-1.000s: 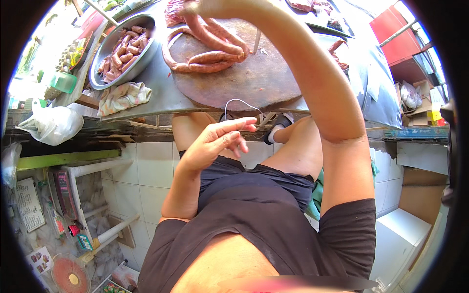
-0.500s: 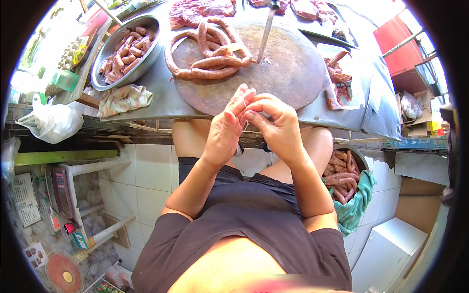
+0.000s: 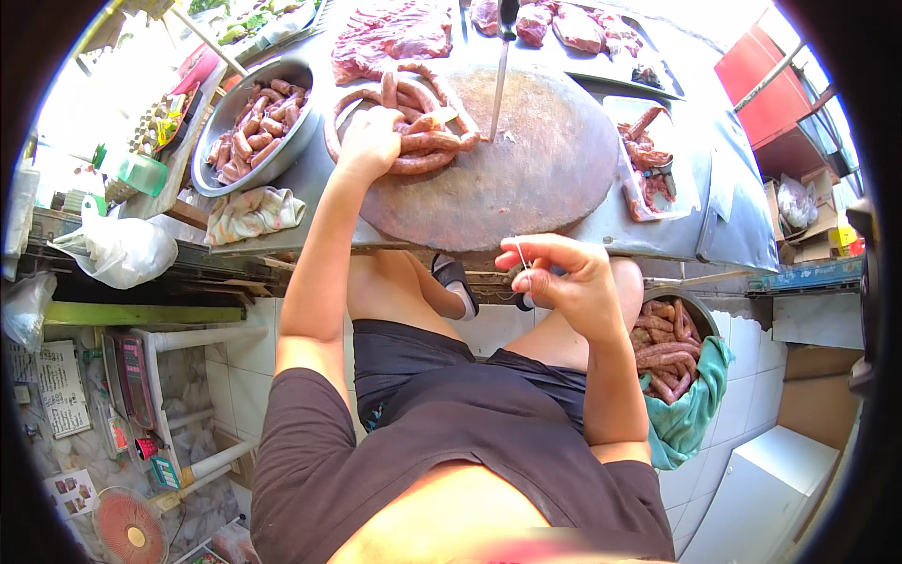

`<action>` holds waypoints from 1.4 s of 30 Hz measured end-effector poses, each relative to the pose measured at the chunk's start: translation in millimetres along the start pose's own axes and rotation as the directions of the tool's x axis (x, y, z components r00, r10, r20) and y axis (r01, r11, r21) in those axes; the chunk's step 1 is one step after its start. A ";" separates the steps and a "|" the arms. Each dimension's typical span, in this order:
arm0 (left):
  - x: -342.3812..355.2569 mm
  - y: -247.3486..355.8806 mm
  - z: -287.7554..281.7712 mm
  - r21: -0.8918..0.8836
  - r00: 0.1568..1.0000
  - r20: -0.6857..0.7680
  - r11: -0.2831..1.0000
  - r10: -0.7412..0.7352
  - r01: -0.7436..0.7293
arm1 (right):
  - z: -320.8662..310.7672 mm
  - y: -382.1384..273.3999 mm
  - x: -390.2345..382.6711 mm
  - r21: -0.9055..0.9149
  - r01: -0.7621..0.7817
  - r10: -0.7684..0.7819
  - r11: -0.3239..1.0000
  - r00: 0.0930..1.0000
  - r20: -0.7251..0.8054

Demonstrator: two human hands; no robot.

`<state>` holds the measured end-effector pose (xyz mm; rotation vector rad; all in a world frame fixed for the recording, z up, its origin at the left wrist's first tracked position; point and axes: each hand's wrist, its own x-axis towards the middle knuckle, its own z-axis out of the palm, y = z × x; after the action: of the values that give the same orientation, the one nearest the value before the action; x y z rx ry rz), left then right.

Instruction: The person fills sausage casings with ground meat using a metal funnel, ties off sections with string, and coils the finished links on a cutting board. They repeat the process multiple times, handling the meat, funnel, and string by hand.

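A coil of long raw sausage (image 3: 423,162) lies on the far left part of the round wooden chopping board (image 3: 554,150). My left hand (image 3: 373,141) reaches over the coil's left side, fingers curled round a piece of it; the fingertips are partly hidden. Over my lap, just in front of the board's near edge, my right hand (image 3: 568,273) pinches a thin white string (image 3: 523,252) between thumb and fingers. A knife (image 3: 501,85) stands upright with its tip at the board, right of the coil.
Left of the board are a metal bowl (image 3: 284,158) of short sausages and a stained cloth (image 3: 256,214). Raw meat slabs (image 3: 395,38) lie behind. A white tray (image 3: 689,200) with meat pieces sits right. Beside my right leg, a green cloth (image 3: 695,414) drapes a sausage-filled container.
My hands were together over the board's near edge with the string. The left has moved away and forward onto the sausage coil; the right has drawn back slightly, keeping the string.
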<state>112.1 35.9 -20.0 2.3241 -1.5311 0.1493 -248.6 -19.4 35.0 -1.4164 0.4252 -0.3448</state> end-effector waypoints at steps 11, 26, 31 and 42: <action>29.9 -8.4 -23.1 -0.116 0.914 0.301 0.962 0.272 -0.248 | 3.5 40.3 10.6 -0.189 -0.066 0.098 0.980 0.981 0.166; -85.3 135.5 -52.8 -0.701 0.942 0.151 0.705 0.300 -0.112 | -19.3 30.0 22.3 0.172 0.097 -0.088 0.980 0.994 -0.058; -92.6 150.3 -43.7 -0.625 0.972 0.049 0.766 0.231 -0.150 | -18.1 28.8 18.8 0.287 0.143 -0.099 0.947 0.982 -0.163; -101.0 151.7 -45.1 -0.674 0.947 0.121 0.725 0.298 -0.142 | -14.4 28.8 20.5 0.266 0.186 -0.102 0.946 0.948 -0.300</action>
<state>-62.1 85.8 29.3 1.6217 -1.6171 -0.5387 -238.1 -38.0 3.3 -1.1130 0.4814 -0.7087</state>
